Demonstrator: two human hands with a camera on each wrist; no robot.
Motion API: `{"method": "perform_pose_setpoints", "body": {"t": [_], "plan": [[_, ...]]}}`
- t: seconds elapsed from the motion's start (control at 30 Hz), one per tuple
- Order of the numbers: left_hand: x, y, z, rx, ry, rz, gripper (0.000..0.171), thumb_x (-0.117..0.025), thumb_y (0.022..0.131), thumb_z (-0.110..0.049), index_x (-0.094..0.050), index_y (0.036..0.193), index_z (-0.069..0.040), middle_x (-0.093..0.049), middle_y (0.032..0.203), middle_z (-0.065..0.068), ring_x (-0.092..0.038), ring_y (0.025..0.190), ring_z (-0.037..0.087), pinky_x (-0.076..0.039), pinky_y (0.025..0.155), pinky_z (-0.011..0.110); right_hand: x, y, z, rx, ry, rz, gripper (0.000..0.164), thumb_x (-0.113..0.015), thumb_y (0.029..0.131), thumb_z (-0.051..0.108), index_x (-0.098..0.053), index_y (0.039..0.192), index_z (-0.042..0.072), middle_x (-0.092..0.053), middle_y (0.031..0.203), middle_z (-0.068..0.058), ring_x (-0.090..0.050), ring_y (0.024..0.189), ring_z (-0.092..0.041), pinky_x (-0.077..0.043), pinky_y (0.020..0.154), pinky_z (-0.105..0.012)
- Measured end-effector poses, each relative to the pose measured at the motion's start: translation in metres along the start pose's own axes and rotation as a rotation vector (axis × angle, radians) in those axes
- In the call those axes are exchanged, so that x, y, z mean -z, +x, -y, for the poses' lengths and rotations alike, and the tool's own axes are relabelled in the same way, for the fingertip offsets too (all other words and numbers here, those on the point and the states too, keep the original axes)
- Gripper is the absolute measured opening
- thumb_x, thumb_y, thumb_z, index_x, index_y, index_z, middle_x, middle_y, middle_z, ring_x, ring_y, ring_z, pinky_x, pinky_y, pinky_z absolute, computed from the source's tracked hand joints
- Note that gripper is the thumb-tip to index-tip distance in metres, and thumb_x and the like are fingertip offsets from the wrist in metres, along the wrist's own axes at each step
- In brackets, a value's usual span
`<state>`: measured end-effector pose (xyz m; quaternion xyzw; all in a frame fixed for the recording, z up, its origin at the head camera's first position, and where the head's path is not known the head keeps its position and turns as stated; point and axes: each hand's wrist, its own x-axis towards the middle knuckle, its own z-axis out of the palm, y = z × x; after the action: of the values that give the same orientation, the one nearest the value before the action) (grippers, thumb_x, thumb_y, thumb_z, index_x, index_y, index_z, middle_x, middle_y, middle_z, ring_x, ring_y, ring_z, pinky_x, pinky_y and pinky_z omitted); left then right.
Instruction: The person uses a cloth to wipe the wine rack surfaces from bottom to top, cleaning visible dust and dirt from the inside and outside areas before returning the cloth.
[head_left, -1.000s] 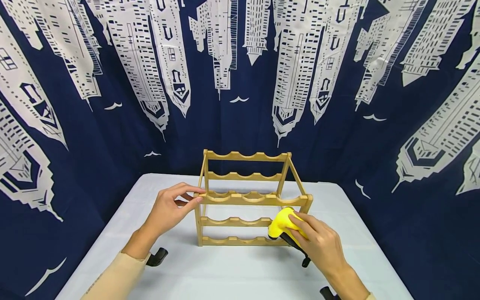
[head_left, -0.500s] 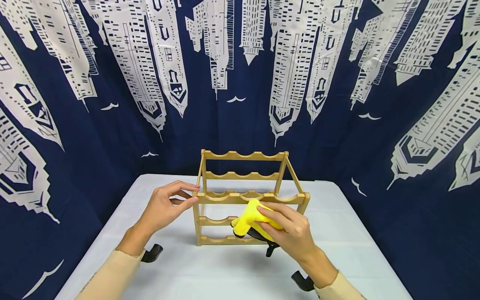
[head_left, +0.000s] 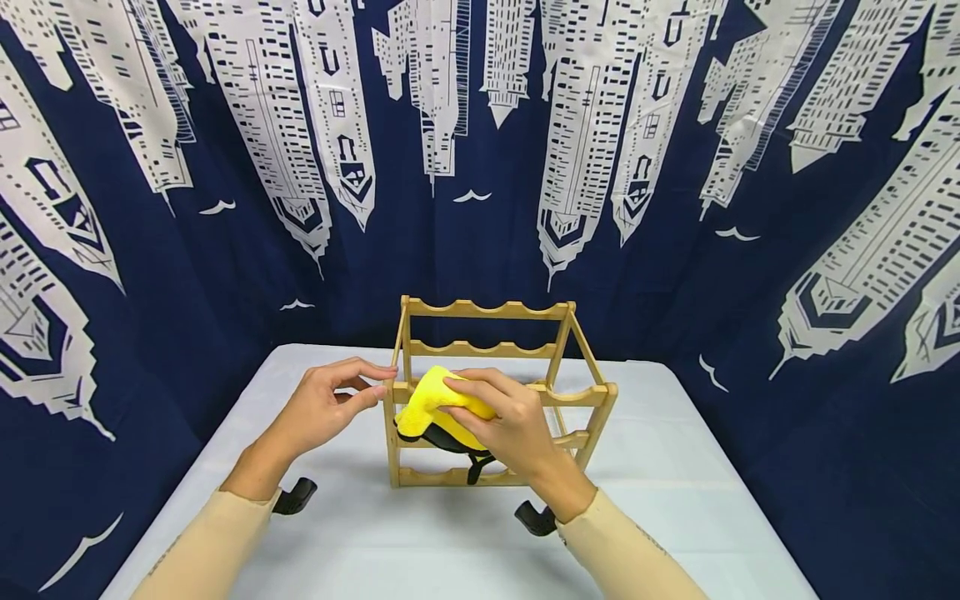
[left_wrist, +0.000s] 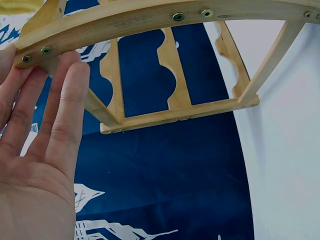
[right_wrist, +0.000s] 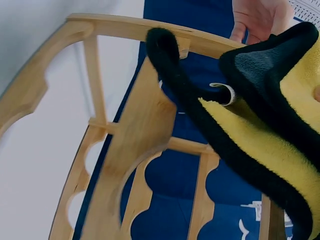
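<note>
A wooden wine rack (head_left: 498,312) with scalloped rails stands on the white table. My left hand (head_left: 318,408) holds its upper left front corner between thumb and fingertips; in the left wrist view the fingers (left_wrist: 67,110) reach up to the end of the bar. My right hand (head_left: 510,417) grips a folded yellow cloth (head_left: 431,396) with black edging, bunched under the fingers. The cloth lies over the left part of the front upper rail in the head view and hides it. In the right wrist view, its black edge (right_wrist: 240,170) hangs down in front of the rack.
The white-covered table (head_left: 390,550) extends around the rack. Behind and at both sides hangs a dark blue curtain (head_left: 465,250) printed with white buildings. Black wrist-worn pieces show below each forearm, one at the left wrist (head_left: 296,497).
My right hand has moved left along the rack's front with the yellow cloth, from the right end to near the left corner. The left hand stays at its corner.
</note>
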<state>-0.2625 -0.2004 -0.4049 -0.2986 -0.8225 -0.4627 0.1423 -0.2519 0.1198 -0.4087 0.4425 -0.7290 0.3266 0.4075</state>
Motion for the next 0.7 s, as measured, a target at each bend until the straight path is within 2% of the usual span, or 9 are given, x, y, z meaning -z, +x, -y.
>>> {"method": "perform_pose_setpoints", "body": {"t": [0.13,0.23,0.33,0.47,0.7], "plan": [[0.003,0.001,-0.002,0.023,-0.012,0.036,0.022,-0.080,0.111,-0.011,-0.086,0.132,-0.015,-0.086,0.138,0.008,-0.087,0.104,0.018,-0.071,0.089,0.026,-0.012,0.013,0.000,-0.003,0.003,0.022,0.044,-0.104,0.086,0.007,-0.088,0.127,0.008,-0.087,0.123,-0.011,-0.089,0.108,-0.027,-0.072,0.094,-0.026],[0.005,0.002,-0.003,0.050,-0.019,0.048,0.022,-0.079,0.112,-0.011,-0.086,0.132,-0.015,-0.086,0.137,0.008,-0.087,0.105,0.016,-0.072,0.091,0.026,-0.021,0.021,0.002,0.005,-0.044,0.046,0.043,-0.105,0.088,0.012,-0.089,0.127,0.010,-0.088,0.122,-0.009,-0.089,0.106,-0.023,-0.071,0.091,-0.022],[0.007,0.003,-0.004,0.076,-0.013,0.050,0.020,-0.076,0.114,-0.013,-0.086,0.131,-0.016,-0.086,0.134,0.007,-0.086,0.106,0.012,-0.072,0.093,0.025,-0.028,0.028,0.006,0.037,-0.175,0.101,0.042,-0.105,0.089,0.024,-0.090,0.128,0.016,-0.088,0.120,-0.003,-0.088,0.098,-0.017,-0.068,0.082,-0.018],[0.007,0.004,-0.006,0.090,0.012,0.038,0.019,-0.074,0.116,-0.013,-0.087,0.128,-0.017,-0.087,0.130,0.005,-0.085,0.107,0.010,-0.069,0.095,0.022,-0.035,0.035,0.014,0.089,-0.340,0.170,0.042,-0.103,0.091,0.037,-0.091,0.130,0.024,-0.088,0.118,0.004,-0.085,0.086,-0.011,-0.062,0.070,-0.020],[0.005,0.003,-0.009,0.112,0.016,0.035,0.017,-0.073,0.116,-0.014,-0.087,0.127,-0.016,-0.087,0.133,0.007,-0.086,0.108,0.019,-0.071,0.093,0.023,-0.031,0.041,0.021,0.001,-0.375,0.276,0.036,-0.100,0.095,0.035,-0.091,0.128,0.023,-0.089,0.111,0.006,-0.081,0.076,-0.012,-0.062,0.062,-0.022]]}}
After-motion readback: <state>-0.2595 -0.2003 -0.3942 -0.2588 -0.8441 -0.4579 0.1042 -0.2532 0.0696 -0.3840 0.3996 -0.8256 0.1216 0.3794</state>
